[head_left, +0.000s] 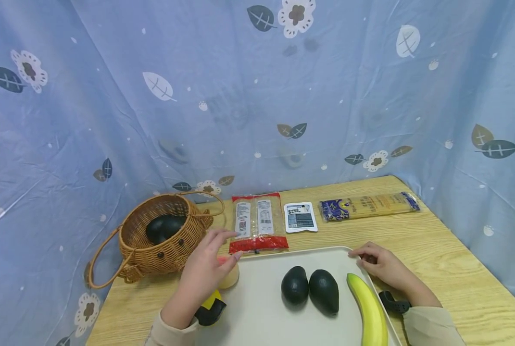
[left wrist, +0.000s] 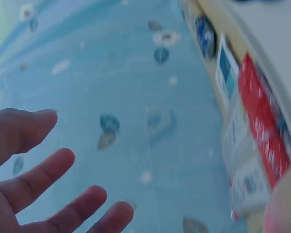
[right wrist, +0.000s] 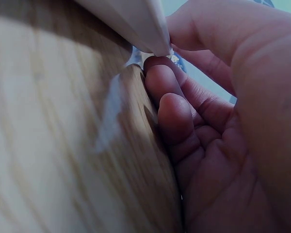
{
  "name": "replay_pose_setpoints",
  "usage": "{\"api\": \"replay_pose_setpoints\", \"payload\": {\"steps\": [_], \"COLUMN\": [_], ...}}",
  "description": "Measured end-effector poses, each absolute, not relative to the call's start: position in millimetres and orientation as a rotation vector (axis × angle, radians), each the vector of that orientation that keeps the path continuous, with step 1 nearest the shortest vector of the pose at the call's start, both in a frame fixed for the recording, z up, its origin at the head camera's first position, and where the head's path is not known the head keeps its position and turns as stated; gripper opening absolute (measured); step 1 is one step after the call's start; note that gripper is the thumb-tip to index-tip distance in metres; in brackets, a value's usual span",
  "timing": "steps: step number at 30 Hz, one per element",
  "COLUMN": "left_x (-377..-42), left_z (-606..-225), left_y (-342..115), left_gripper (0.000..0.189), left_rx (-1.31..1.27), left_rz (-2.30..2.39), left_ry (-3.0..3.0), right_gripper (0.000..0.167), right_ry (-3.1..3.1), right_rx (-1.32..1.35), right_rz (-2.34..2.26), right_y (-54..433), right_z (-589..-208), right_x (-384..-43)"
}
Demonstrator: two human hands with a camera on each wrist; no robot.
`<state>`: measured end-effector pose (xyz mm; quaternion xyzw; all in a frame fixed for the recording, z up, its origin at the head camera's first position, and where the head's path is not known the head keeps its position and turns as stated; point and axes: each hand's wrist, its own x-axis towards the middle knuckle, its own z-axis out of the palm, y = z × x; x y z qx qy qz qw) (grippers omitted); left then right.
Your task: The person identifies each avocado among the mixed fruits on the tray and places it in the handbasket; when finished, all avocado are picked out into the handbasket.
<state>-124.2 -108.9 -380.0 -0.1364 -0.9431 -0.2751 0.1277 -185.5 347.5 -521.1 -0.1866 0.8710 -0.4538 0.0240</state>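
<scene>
My left hand point(head_left: 204, 262) hangs over the left back corner of the cream tray point(head_left: 257, 331), fingers loosely spread and holding nothing. A round pale fruit with a pink top point(head_left: 229, 279) sits on the tray beneath it, partly hidden. Something yellow point(head_left: 211, 300) shows behind the left wrist. My right hand point(head_left: 384, 269) pinches the tray's far right corner; in the right wrist view its curled fingers point(right wrist: 174, 116) reach under the rim. Two dark avocados point(head_left: 295, 286) point(head_left: 324, 290) lie side by side on the tray. Along its right edge lies a yellow banana point(head_left: 370, 312).
A wicker basket point(head_left: 188, 240) with dark avocados point(head_left: 166, 228) inside stands at the left. Behind the tray are a red-edged clear bag point(head_left: 259, 242), a small white packet point(head_left: 300, 217) and a pack of noodles point(head_left: 370, 206). A blue patterned curtain point(head_left: 240, 120) surrounds the wooden table point(head_left: 447, 278).
</scene>
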Motion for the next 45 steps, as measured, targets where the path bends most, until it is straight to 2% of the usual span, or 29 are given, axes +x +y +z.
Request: {"api": "replay_pose_setpoints", "payload": {"steps": [14, 21, 45], "left_x": [-115, -117, -125], "left_z": [-401, -415, -449], "left_y": [-58, -37, -16], "left_gripper": [0.054, 0.058, 0.07], "left_rx": [-0.725, -0.841, -1.081], "left_rz": [-0.793, -0.584, -0.431], "left_ry": [-2.873, -3.036, -3.07], "right_gripper": [0.021, 0.022, 0.021], "right_ry": [2.702, 2.717, 2.737], "right_rx": [-0.6, -0.616, -0.623], "right_rz": [-1.385, -1.366, -1.348], "right_y": [348, 347, 348], "right_z": [-520, -520, -522], "right_x": [-185, -184, -185]}}
